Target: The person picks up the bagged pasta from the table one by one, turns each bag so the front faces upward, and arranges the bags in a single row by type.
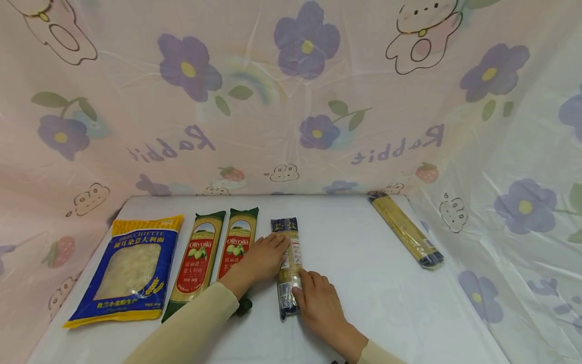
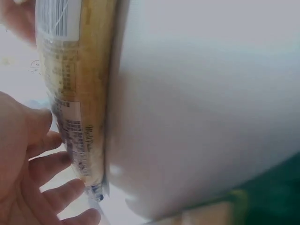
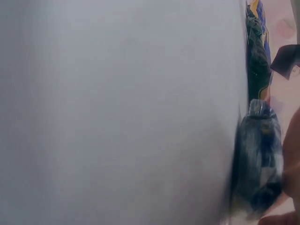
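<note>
Head view: counter (image 1: 364, 323), white, near edge cut off. Blue bag (image 1: 101, 290), far left. Two red packs (image 1: 195, 265), beside it; the inner one's lower part is hidden behind the left forearm (image 1: 191, 323), and whether the dark lump (image 1: 244, 306) there belongs to it cannot be told. Second packet (image 1: 404, 230), slanted, at right. Packet (image 1: 285, 275), navy-ended, flat at mid-counter; fine print blurred. Left hand (image 1: 265, 257): grip relaxed, fingers laid over the packet's upper part, curled round nothing. Right hand (image 1: 322, 303): grip loose, thumb and fingertips at its right edge; only a cropped sliver in the right wrist view, so firmness cannot be told. Handling, as a judgement: guide from both long sides with even, light pressure, squared to the red packs; squeezing or bending could snap the contents.
</note>
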Tool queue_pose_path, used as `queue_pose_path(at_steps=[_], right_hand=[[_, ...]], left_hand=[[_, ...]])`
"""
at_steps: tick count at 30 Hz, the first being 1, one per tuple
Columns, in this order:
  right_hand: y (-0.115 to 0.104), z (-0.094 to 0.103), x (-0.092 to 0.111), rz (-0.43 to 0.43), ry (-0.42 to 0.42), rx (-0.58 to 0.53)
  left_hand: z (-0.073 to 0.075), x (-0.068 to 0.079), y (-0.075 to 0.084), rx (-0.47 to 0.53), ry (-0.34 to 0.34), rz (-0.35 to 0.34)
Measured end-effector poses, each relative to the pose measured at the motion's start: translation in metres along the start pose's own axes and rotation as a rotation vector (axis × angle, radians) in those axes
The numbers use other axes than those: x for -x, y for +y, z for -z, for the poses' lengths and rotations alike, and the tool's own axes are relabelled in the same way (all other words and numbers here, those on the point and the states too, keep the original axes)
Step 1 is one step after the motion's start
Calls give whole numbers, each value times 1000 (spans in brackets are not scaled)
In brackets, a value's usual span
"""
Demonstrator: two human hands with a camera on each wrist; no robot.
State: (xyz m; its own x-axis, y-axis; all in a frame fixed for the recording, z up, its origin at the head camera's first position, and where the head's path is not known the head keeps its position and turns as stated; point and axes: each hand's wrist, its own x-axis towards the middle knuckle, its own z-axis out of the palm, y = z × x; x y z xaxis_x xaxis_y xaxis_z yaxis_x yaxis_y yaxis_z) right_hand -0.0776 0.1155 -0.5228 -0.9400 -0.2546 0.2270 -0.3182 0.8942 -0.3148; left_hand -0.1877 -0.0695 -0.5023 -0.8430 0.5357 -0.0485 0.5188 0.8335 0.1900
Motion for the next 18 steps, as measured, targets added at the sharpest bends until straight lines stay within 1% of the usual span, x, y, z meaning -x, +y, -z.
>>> queue_pose_path(at_steps=[3, 5, 8, 11, 13, 16, 18], right_hand=[[6, 2, 7, -32, 44, 6], [10, 4, 11, -43, 65, 25], [13, 4, 14, -39, 85, 54], [12, 3, 14, -26, 89, 93], [11, 2, 13, -11, 90, 129], [8, 1, 13, 22, 111, 175], [8, 0, 12, 45, 138, 195]], left_hand=[[4, -14, 0, -45, 52, 11], [10, -28, 1, -77, 78, 37], [14, -52, -2, -125, 94, 74], [14, -75, -8, -149, 88, 93], [11, -87, -12, -143, 77, 107], [8, -98, -15, -111, 46, 145], [5, -104, -14, -100, 41, 171]])
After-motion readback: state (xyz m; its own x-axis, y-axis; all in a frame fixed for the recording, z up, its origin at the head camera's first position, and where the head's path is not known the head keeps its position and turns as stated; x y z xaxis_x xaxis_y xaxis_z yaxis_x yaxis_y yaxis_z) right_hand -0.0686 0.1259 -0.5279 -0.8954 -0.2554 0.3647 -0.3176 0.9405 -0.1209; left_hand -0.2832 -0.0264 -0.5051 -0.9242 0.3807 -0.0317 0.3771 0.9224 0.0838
